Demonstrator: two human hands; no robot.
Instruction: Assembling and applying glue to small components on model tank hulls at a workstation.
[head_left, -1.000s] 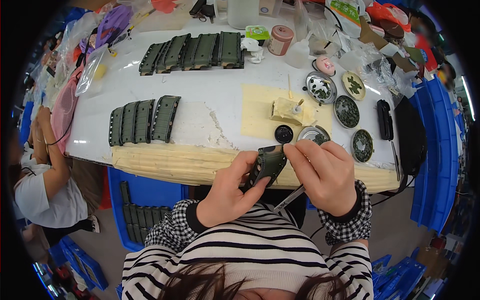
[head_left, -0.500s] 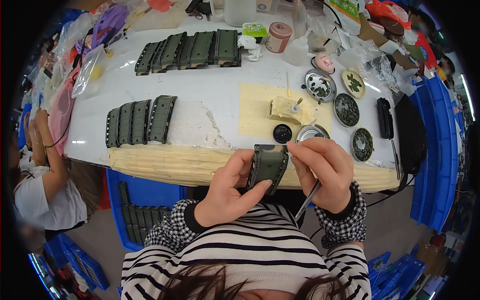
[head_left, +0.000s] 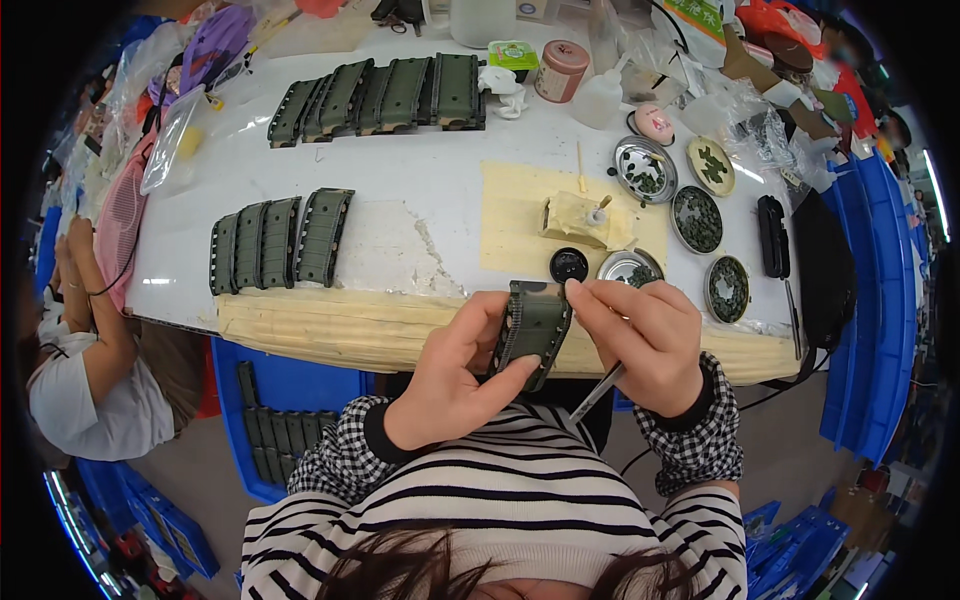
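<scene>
My left hand grips a curved dark green part with black toothed side edges and a camouflage patch at its top end. The thumb lies on its lower face and the fingers go behind. At the upper right corner of this part, the fingertips of my right hand are pinched together; anything tiny between them is hidden. A slim metal tool is tucked in the same hand, slanting down to the left. Past the hands are a small black round pot and dishes of small dark green pieces.
Similar green parts stand in a far row and a nearer left group. A tape-covered block sits on yellow paper. Padding lines the table's front edge. More parts lie in a blue bin below; another person sits left.
The green part and both hands have shifted slightly up and left. My right hand has turned a little, and the metal tool's lower end has swung left.
</scene>
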